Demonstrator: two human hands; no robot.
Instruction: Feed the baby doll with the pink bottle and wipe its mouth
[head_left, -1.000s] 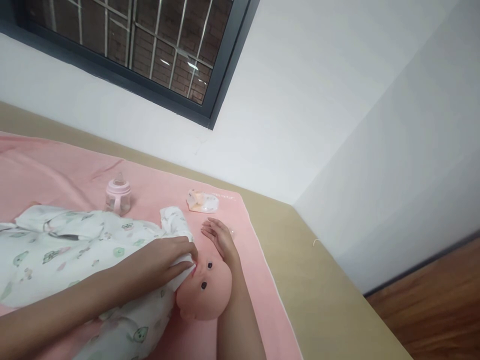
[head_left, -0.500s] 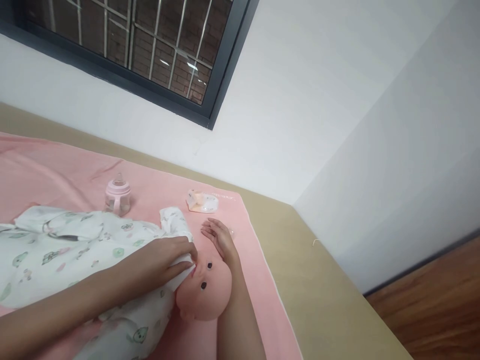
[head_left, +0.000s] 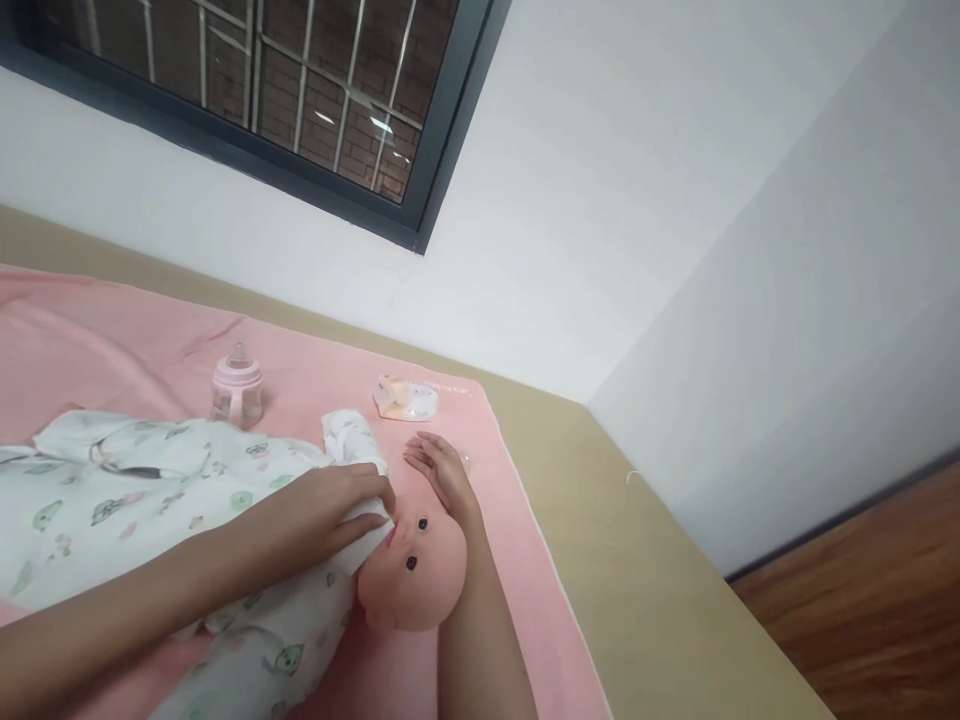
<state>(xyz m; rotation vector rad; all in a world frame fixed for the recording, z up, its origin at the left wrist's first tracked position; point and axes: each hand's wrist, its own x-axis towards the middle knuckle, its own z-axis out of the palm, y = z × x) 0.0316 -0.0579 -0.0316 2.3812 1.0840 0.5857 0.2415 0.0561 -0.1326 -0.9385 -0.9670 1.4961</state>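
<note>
Cloth (head_left: 362, 550) pinched in our left hand (head_left: 341, 506) at doll (head_left: 414, 592) mouth, probably dabbing; right hand (head_left: 445, 478) loosely open near blanket (head_left: 523, 545) edge; next move needs lightness.

Doll (head_left: 431, 585): bald, dark-eyed, face up on pink sheet (head_left: 157, 320), head towards right of view; body in white outfit (head_left: 202, 490), green and pink prints. White cloth (head_left: 361, 548): plain, bunched, edge at doll's mouth

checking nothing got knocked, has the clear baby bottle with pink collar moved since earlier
No, the clear, pink-collared baby bottle stands at the same spot on the pink cloth blanket.
</note>
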